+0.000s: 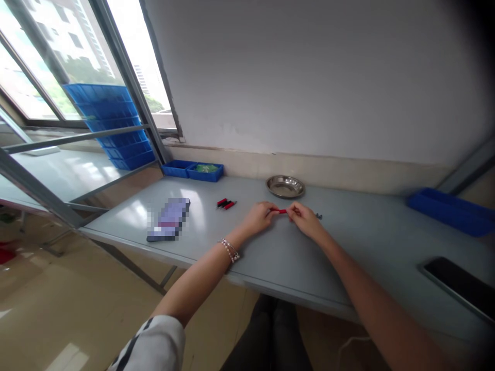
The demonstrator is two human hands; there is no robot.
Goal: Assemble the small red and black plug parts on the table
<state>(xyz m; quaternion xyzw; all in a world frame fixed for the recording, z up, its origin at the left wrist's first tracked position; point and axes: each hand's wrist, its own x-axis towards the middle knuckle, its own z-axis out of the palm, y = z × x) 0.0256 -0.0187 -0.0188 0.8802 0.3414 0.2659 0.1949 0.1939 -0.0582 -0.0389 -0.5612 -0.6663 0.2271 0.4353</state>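
Above the grey table [255, 278], my left hand [261, 215] and my right hand [303, 219] meet with their fingertips pinched. Between them is a small red rod-like piece [282, 211], its left end in my left fingers and its right end in my right fingers. Just beyond my right hand lie some small dark bluish bits [318, 216], partly hidden and too small to name. To the left rest several red and black slim pieces [226, 204] in a loose cluster. A shiny round metal dish [285, 186] sits behind my hands near the wall.
Two small blue bins [204, 172] stand at the back left, one with green-and-white contents. A blurred purplish item [169, 219] lies on the left. At right are a long blue bin [450, 210] and a dark phone-like slab [460, 283]. Stacked blue crates [112, 126] stand beyond the metal frame.
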